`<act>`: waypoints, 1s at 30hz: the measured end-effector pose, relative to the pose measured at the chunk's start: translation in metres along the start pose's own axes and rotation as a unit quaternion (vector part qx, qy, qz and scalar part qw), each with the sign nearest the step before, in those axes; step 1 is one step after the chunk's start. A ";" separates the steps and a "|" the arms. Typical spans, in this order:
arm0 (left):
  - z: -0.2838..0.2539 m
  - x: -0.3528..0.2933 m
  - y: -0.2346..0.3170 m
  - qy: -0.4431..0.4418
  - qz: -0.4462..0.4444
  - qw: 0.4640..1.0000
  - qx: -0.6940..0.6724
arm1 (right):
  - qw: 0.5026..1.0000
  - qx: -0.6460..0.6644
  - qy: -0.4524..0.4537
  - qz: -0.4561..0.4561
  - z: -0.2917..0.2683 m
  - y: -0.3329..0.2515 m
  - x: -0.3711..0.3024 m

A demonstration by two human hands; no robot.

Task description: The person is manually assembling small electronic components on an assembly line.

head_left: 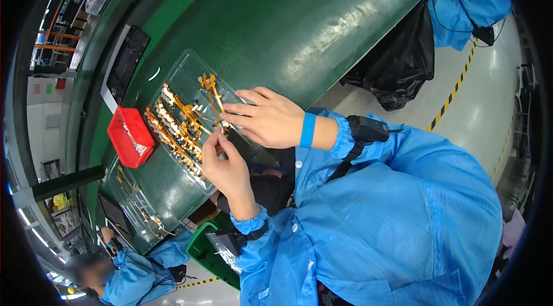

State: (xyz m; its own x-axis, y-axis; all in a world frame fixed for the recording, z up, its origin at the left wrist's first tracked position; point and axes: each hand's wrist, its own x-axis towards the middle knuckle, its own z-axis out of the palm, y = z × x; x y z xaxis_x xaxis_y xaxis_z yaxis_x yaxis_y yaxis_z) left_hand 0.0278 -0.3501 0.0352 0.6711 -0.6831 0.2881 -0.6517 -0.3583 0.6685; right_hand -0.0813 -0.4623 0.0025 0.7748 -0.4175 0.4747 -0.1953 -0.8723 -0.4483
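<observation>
My left hand (226,170) is closed, thumb and forefinger pinched together at the lower end of an orange flex cable (214,94). Whatever lies between those fingertips is too small to make out. Above it, my right hand (268,119), with a blue band round its wrist, has its fingers stretched out and slightly spread, the tips against the same cable. Both hands are over the right part of a clear plastic tray (185,59). Rows of orange flex cables (173,121) with white and dark parts fill the tray's left part.
A red bin (130,136) with small white bits stands left of the tray on the green table (247,23). Another clear tray (135,208) holds more cables. A black bag (397,55) hangs by the table edge; a green bin (210,251) sits below. A co-worker (138,277) is at lower left.
</observation>
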 end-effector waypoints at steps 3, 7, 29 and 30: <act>0.002 -0.006 -0.007 -0.002 -0.067 0.991 -0.115 | 1.000 -0.013 0.005 0.001 0.003 -0.001 0.001; -0.011 -0.009 -0.003 0.033 -0.099 0.948 -0.301 | 1.000 -0.028 0.006 -0.007 0.002 0.000 0.000; -0.129 -0.049 -0.004 -0.138 -0.057 0.727 -0.670 | 0.775 0.599 -0.081 0.182 -0.027 -0.059 -0.003; -0.130 -0.055 -0.008 -0.132 -0.058 0.727 -0.671 | 0.542 0.769 -0.191 0.281 -0.024 -0.068 -0.002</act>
State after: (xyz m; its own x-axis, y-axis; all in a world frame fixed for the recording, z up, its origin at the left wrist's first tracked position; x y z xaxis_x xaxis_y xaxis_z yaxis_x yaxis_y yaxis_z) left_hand 0.0416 -0.2267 0.1033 0.4874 -0.8595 0.1539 0.4542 0.4000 0.7961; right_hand -0.0839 -0.4084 0.0498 0.9780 -0.1680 -0.1237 0.0395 0.7313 -0.6809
